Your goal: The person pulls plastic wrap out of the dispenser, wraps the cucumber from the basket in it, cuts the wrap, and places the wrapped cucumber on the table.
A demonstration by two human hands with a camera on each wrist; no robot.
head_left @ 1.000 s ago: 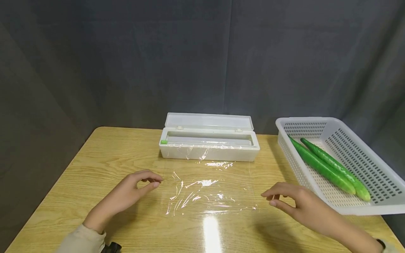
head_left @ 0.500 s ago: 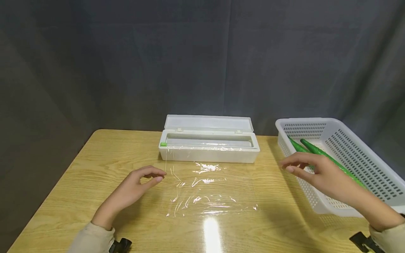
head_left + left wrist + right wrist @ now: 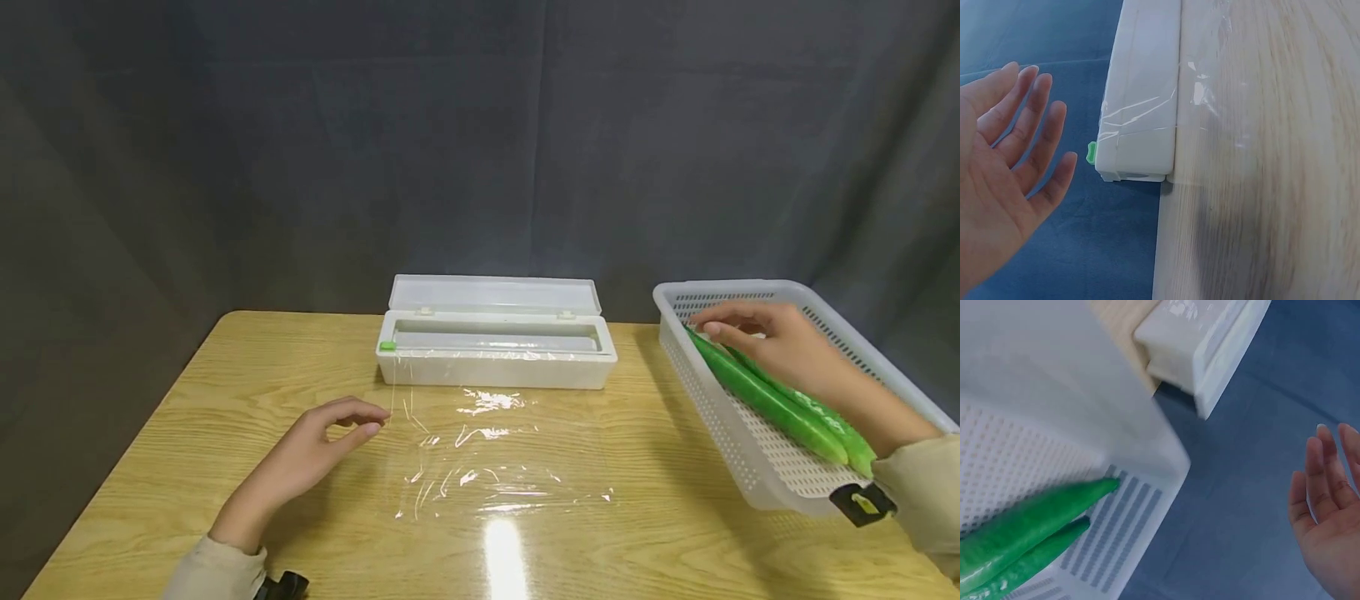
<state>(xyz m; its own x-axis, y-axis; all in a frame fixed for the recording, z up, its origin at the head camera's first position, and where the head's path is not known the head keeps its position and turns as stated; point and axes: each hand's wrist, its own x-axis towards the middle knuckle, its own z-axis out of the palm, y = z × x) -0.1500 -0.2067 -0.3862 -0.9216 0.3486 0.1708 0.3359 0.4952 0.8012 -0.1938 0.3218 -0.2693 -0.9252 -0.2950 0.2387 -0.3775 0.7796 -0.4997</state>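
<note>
Both hands are relaxed and empty, viewed from the head and from each wrist. The right hand [image 3: 782, 342], fingers gently bent and slightly parted, hangs over the basket; two green cucumbers [image 3: 772, 407] lie side by side inside, and in the head view the hand and forearm hide much of the farther one. The right wrist view shows the fingers apart from both — there the hand is cut off at the right edge, and the cucumbers' thick ends pass out at the left. The left hand [image 3: 318, 442] is loosely curved, thumb apart from the fingers, its tips beside the left edge of a clear film [image 3: 491, 433]; whether they touch it cannot be told. The film, seen mainly by its glints, runs from a white box [image 3: 495, 371] towards the viewer, its near edge hard to trace. A green tab [image 3: 387, 345] sits at the box's left end, a pale roll [image 3: 487, 341] lies within, and the lid [image 3: 495, 294] is raised behind. The white perforated basket [image 3: 712, 421] stands to the right. A black wrist strap [image 3: 862, 504] at the right sleeve [image 3: 926, 492] bears a yellowish mark too small to make out. The table [image 3: 247, 375] is wood-grained and glossy — a bright reflection marks its near side — and dark cloth [image 3: 375, 150] hangs behind.
</note>
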